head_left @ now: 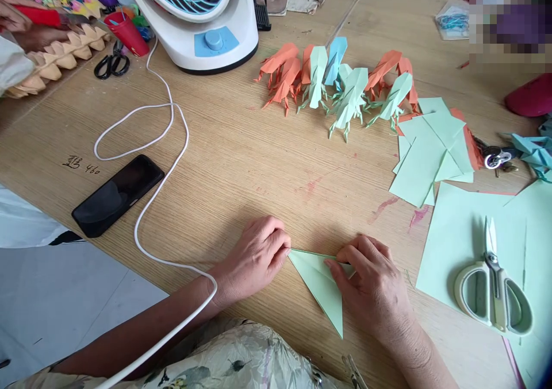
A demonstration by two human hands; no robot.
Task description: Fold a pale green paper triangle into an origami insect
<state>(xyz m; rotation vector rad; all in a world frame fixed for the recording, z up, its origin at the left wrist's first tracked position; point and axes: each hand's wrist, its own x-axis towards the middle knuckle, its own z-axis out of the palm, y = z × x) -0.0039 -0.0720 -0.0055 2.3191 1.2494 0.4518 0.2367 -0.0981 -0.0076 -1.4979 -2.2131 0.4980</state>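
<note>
A light green sheet of paper (324, 288), folded into a triangle, lies on the wooden table (241, 165) near its front edge. My left hand (263, 251) pinches the triangle's left corner between thumb and curled fingers. At the right end of the top edge, my right hand (371, 280) grips the paper, thumb on the upper face and fingers bent over the fold. Part of the right corner is hidden under that hand. Cream-handled scissors (491, 285) rest on a large green sheet (448, 239) to the right, blades pointing away.
Folded paper figures (351, 99) in orange, green and blue stand beyond my hands, beside loose green pieces (425, 153). A white fan (207, 33) stands behind. Its side has a white cable (142, 222), a phone (118, 196) and black scissors (112, 64). Another person's hand (17, 18) is far left.
</note>
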